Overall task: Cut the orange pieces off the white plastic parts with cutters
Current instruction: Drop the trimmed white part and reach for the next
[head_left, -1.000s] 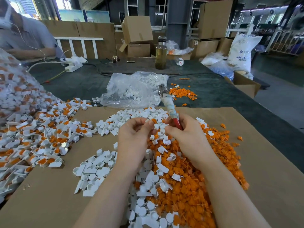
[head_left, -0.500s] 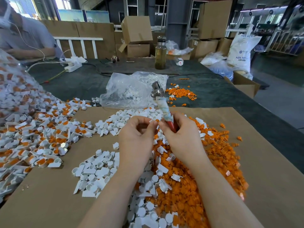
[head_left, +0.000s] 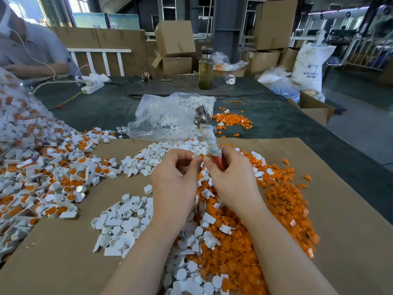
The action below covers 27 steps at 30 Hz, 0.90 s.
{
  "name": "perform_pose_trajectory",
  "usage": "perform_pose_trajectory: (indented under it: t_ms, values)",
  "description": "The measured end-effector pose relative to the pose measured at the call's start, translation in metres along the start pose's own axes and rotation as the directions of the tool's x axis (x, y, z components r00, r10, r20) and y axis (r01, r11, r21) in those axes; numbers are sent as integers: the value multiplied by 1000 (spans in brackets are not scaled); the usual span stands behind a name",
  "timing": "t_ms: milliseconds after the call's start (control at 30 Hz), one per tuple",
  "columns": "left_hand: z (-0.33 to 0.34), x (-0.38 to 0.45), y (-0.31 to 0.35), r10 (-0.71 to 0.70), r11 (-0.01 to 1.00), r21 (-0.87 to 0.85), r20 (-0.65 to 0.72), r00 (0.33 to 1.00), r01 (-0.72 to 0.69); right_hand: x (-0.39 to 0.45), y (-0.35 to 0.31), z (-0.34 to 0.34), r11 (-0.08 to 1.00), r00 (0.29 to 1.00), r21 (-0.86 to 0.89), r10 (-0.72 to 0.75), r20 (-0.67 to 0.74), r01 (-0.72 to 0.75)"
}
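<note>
My left hand (head_left: 176, 175) pinches a small white plastic part (head_left: 196, 156) between thumb and fingertips above the cardboard. My right hand (head_left: 231, 173) grips the red handles of the cutters (head_left: 209, 137); their tape-wrapped shaft and metal head point up and away from me. The right fingertips meet the left ones at the white part. Beneath my hands lies a heap of cut orange pieces (head_left: 265, 209) mixed with white parts. Uncut white parts with orange pieces (head_left: 53, 179) are spread at the left.
Brown cardboard (head_left: 350, 220) covers the near table. A pile of cut white parts (head_left: 121, 222) lies front left. A clear bag of white parts (head_left: 165, 118), loose orange pieces (head_left: 231, 120), a bottle (head_left: 205, 69) and a power strip (head_left: 93, 83) sit farther back. A person (head_left: 32, 52) sits far left.
Both hands have drifted slightly left and closer together, and the cutters' head has swung left and more upright. The fingertips now meet at the white part.
</note>
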State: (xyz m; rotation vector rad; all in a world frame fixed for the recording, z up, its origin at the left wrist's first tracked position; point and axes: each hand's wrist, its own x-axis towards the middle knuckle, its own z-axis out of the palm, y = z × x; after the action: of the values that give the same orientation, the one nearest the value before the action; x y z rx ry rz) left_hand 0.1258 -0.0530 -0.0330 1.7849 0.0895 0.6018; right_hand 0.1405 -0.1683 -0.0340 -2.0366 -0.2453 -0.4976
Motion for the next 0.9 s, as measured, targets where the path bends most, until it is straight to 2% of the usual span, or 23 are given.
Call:
perform_pose_trajectory:
  t_ms: [100,200,300,400,633,833,900]
  values:
    - [-1,2,-1,-21,1000,-15,20,1000,21,0,0,-4,999,997,49,2,73,-5]
    - [-4,9,-4,-107,983,-143,68,992,116,2,5,-15,993,973,101,34,226,-59]
    - [-10,14,-5,-171,949,-253,79,982,186,1,8,-26,994,929,61,61,365,-89]
    - [-16,17,-6,-189,921,-330,86,978,207,2,10,-31,994,891,-2,98,443,-108]
    - [-20,21,-6,-181,900,-386,88,979,201,0,4,-35,976,812,-21,191,552,-215]
    - [-22,21,-6,-147,910,-376,101,984,175,0,3,-37,971,772,-109,234,590,-211]
    - [-23,22,-5,-138,915,-368,102,985,167,-1,3,-36,970,780,-134,242,577,-202]
